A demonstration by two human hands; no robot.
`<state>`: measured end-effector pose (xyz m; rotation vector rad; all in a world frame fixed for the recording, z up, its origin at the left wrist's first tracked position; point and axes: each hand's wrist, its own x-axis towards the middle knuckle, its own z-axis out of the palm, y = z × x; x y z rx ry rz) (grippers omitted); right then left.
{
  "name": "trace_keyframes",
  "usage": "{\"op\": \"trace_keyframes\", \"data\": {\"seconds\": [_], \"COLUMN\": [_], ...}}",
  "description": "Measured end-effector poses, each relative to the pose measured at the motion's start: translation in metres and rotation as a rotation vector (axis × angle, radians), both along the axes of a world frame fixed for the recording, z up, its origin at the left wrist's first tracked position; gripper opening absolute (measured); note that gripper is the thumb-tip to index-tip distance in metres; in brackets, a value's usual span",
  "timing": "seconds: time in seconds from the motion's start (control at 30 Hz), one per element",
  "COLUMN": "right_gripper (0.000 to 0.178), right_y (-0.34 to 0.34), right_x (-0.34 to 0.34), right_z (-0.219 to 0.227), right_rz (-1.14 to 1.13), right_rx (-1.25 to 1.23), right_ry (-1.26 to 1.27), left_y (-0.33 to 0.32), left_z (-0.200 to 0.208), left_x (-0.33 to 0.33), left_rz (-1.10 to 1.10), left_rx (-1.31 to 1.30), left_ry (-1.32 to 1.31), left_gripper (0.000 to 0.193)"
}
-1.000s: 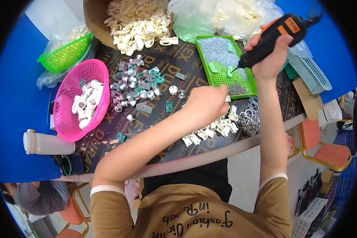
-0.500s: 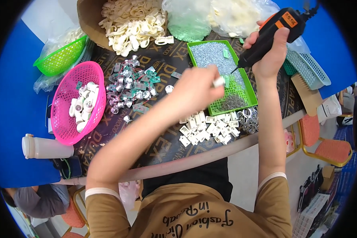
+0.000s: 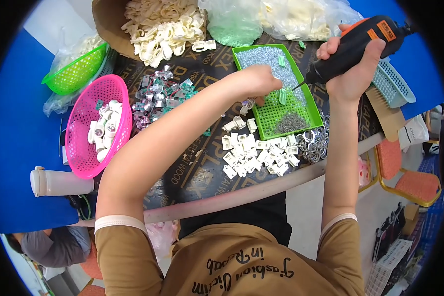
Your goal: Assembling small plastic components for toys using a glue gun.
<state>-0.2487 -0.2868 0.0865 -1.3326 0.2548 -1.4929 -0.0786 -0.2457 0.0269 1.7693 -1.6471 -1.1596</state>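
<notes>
My right hand is wrapped round a black electric screwdriver with orange labels. Its thin bit points down-left over a green tray. In the tray lie many small silvery screws, a patch of darker screws and small translucent green pieces. At the tray's left edge my left hand is closed, fingers curled downward and partly hidden. A small part with a round silvery end shows just below it; whether the fingers grip it is unclear.
White plastic housings and metal rings lie on the near side. Circuit boards with reflectors are heaped left, beside a pink basket and a bottle. A carton of cream parts and plastic bags stand behind.
The screwdriver has moved right and slightly away from the tray. My left hand has shifted up and back, and the white piece that showed at its fingers is out of sight.
</notes>
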Motion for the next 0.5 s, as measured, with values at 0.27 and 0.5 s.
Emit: {"op": "trace_keyframes", "data": {"seconds": [0.27, 0.5], "right_gripper": [0.059, 0.057], "right_y": [0.009, 0.014], "right_x": [0.040, 0.059], "right_z": [-0.017, -0.039], "right_rz": [0.023, -0.039], "right_rx": [0.027, -0.054], "right_ry": [0.019, 0.187], "left_y": [0.103, 0.196], "left_z": [0.042, -0.016], "left_x": [0.025, -0.018], "left_rz": [0.196, 0.488], "left_rx": [-0.111, 0.053], "left_ry": [0.659, 1.405], "left_gripper": [0.018, 0.012]}}
